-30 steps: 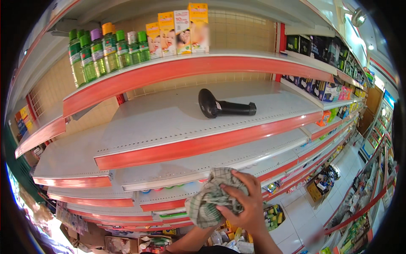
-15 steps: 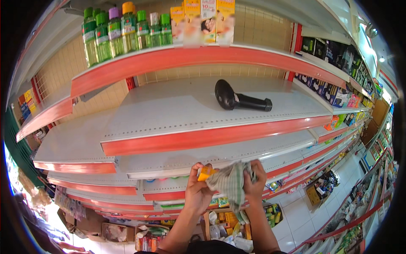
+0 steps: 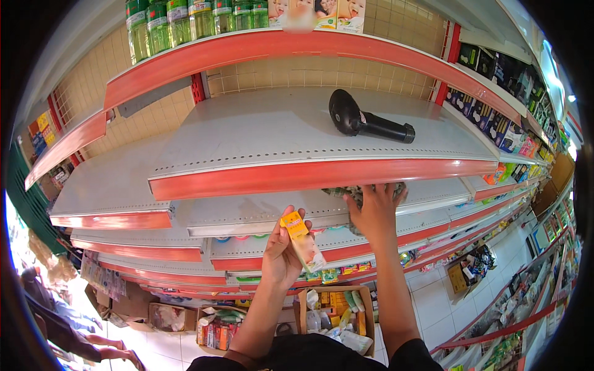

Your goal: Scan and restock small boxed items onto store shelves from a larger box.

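While standing in a shop aisle before grey, red-edged shelves point(image 3: 297, 133): left hand point(image 3: 281, 253) fingers gripped a yellow-capped tube point(image 3: 302, 241); right hand point(image 3: 374, 210) fingers closed on a cloth point(image 3: 356, 193) under the shelf holding a black scanner point(image 3: 365, 120).

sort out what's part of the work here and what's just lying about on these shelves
In hand:
- left hand holds a small yellow and white box
- right hand presses a grey cloth onto the grey shelf

Lying about:
- black scanner on the shelf above
- green bottles on the top shelf
- cardboard box of goods on the floor
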`<state>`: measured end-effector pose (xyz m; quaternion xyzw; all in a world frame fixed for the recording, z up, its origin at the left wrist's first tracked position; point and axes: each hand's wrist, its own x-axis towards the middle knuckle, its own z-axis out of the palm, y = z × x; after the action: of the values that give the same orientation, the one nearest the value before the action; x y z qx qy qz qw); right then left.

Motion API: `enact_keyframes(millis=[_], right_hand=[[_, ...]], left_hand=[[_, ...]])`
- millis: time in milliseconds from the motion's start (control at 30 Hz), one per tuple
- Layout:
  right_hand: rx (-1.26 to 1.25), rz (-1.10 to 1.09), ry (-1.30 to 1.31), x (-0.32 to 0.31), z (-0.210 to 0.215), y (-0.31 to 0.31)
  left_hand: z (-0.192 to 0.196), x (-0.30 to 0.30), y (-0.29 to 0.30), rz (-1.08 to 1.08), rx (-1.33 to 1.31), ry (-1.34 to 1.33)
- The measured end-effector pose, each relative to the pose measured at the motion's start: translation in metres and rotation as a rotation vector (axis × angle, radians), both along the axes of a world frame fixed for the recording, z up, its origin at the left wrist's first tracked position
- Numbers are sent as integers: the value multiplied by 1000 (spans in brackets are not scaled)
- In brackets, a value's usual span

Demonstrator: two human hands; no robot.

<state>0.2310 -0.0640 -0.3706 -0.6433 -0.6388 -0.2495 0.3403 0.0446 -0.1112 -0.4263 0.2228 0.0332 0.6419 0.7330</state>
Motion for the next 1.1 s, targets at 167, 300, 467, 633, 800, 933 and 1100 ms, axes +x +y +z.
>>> enact_keyframes(millis=[167,300,467,633,800,933,1100], right_hand=[[-559,188,214,6,58,-77],[-94,323,219,23,103,-65],[269,237,-160,44,123,34],[-249,240,-56,46,138,63],[42,362,-21,38,136,8],[103,746,245,48,114,-75],[109,591,112,45,101,-123]], left_hand=[[19,7,-2,-43,-53,-36],[36,13,2,-201,-83,-154],[45,29,9,-330,-237,-321],[85,26,-27,-99,42,142],[140,2,-4,174,161,230],[158,-1,37,162,106,284],[169,7,45,159,135,375]])
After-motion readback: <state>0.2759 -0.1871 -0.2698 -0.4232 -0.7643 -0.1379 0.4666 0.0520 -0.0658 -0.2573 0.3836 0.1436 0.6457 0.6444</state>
